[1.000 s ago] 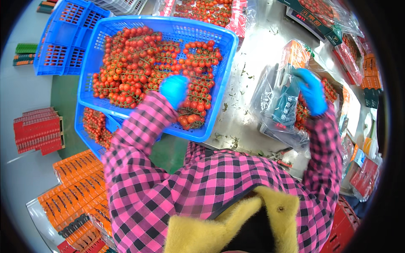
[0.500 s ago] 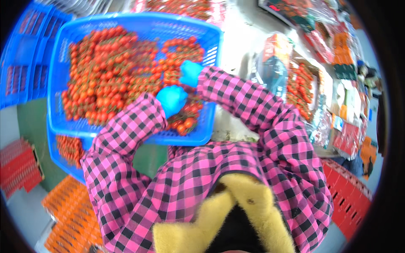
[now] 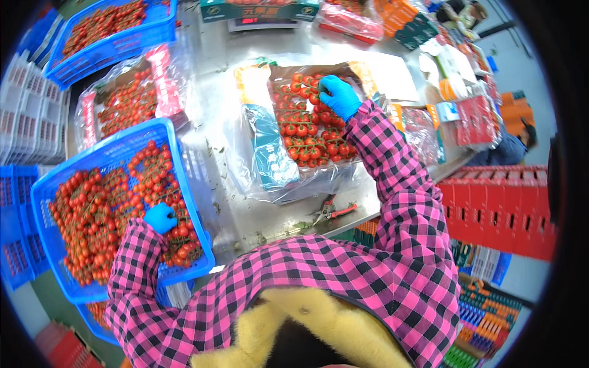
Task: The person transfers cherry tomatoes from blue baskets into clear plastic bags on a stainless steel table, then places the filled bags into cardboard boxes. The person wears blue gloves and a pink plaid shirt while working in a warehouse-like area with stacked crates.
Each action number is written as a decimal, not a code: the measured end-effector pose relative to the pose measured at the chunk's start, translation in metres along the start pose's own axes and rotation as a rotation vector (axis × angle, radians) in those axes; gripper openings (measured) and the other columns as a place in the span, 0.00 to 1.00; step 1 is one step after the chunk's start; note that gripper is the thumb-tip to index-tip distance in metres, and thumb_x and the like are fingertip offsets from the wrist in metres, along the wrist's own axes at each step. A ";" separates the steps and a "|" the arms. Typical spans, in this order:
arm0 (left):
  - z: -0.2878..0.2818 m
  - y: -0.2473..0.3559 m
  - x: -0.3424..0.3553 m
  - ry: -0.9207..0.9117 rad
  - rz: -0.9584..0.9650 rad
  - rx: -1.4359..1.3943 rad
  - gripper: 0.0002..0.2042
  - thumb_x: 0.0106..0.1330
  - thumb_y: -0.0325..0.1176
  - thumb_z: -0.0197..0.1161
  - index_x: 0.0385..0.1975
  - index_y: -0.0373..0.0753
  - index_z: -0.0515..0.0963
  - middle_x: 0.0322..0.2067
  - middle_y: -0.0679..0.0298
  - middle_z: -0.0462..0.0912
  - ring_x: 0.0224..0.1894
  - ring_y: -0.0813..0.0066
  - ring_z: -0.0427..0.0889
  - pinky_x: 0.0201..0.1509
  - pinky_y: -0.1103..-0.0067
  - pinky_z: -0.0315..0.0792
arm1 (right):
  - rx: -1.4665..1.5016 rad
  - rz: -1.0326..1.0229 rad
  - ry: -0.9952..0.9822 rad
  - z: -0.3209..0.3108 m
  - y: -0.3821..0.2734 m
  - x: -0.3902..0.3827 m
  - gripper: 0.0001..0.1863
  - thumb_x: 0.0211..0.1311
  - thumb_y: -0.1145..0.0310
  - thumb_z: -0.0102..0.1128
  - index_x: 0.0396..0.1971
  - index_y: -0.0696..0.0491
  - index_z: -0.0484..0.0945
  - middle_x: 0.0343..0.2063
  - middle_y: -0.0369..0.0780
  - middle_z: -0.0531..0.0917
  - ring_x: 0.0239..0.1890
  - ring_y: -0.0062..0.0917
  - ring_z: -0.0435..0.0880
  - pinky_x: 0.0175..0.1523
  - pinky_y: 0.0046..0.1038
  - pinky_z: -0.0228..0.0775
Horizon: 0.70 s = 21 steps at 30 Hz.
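Note:
My right hand (image 3: 340, 98), in a blue glove, is over a cardboard box (image 3: 270, 147) lined with clear plastic. Its fingers are closed on a vine of cherry tomatoes (image 3: 304, 86) at the box's far side. Rows of red tomatoes on green stems (image 3: 307, 144) lie in the box below it. My left hand (image 3: 161, 218), also blue-gloved, rests among tomato vines in a blue plastic basket (image 3: 107, 153) at the left. Its fingers are curled; whether they grip a stem is hidden.
Red-handled pruning shears (image 3: 334, 211) lie near the metal table's front edge. Behind the basket stands another plastic-wrapped box of tomatoes (image 3: 132, 101), and beyond it a second blue basket (image 3: 113, 37). Bagged packs (image 3: 475, 122) sit to the right, above stacked red crates (image 3: 497, 211).
The view has swung to the right. My right hand has left the basket and is now over the lined box with a tomato vine. My left hand remains in the basket.

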<state>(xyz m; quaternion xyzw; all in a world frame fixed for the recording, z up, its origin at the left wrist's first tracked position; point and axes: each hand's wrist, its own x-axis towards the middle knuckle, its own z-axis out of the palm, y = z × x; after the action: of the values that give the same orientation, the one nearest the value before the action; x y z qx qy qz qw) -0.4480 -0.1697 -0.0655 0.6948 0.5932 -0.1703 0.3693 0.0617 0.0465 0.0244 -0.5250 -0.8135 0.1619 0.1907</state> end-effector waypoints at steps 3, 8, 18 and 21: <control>-0.002 0.001 -0.024 0.275 0.056 0.056 0.09 0.47 0.37 0.57 0.25 0.39 0.77 0.28 0.52 0.76 0.32 0.56 0.75 0.33 0.64 0.69 | -0.050 -0.425 0.015 0.036 0.023 0.026 0.05 0.49 0.71 0.51 0.27 0.54 0.72 0.26 0.45 0.73 0.31 0.40 0.73 0.36 0.37 0.65; -0.006 0.010 -0.149 0.591 -0.411 -0.111 0.12 0.49 0.36 0.58 0.35 0.43 0.76 0.37 0.58 0.75 0.41 0.60 0.74 0.43 0.69 0.69 | -0.090 -0.085 -0.206 0.021 -0.005 0.032 0.16 0.53 0.75 0.47 0.44 0.56 0.71 0.43 0.48 0.75 0.47 0.38 0.73 0.51 0.32 0.65; 0.000 0.024 -0.096 0.200 0.178 0.272 0.27 0.44 0.31 0.61 0.49 0.39 0.66 0.41 0.55 0.70 0.43 0.57 0.71 0.44 0.69 0.69 | -0.131 -0.851 -0.827 0.158 -0.340 -0.035 0.22 0.43 0.69 0.56 0.44 0.52 0.71 0.36 0.44 0.76 0.41 0.37 0.75 0.42 0.35 0.68; 0.002 -0.009 -0.093 0.181 0.227 -0.028 0.26 0.42 0.31 0.61 0.46 0.38 0.68 0.40 0.55 0.71 0.43 0.57 0.72 0.44 0.70 0.69 | -0.283 -0.573 -1.043 0.185 -0.354 -0.017 0.26 0.44 0.65 0.55 0.48 0.53 0.67 0.38 0.45 0.76 0.43 0.37 0.74 0.44 0.36 0.68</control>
<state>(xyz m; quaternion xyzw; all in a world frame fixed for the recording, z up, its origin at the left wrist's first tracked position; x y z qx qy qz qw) -0.4781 -0.2357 -0.0065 0.7648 0.5439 -0.0559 0.3408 -0.3011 -0.1211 0.0244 -0.1570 -0.9221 0.2305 -0.2684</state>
